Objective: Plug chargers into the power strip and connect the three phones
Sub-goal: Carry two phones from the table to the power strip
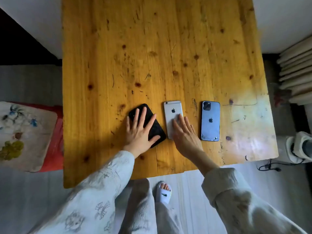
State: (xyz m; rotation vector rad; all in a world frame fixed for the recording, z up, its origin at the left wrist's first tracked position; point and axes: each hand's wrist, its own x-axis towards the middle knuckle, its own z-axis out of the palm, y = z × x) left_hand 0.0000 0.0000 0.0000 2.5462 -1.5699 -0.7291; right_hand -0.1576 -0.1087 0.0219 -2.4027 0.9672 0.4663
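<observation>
Head view. I see a yellow wooden counter (152, 48), knotted and scuffed, with three phones lying back-up in a row near its front edge.

Left hand (139, 132): fingers straight and spread, laid flat on the black phone (156, 130), which sits tilted, its top leaning left. Thumb rests toward the phone's lower right part.

Right hand (184, 132): fingers straight, loosely fanned, fingertips on the lower half of the silver phone (172, 110), the middle one of the row. This hand looks slightly blurred.

Blue phone (210, 121): rightmost, upright, untouched, just beside the right hand; lower corners look chipped.

I spot no power strip or charger on the counter. A dark cable (268, 167) lies on the floor past the counter's right front corner; I cannot tell what it belongs to.

Left of the counter, a floral cushion (23, 134) on red fabric. Pale patterned sleeves (94, 188) on both arms, one white slipper (163, 191) below.
</observation>
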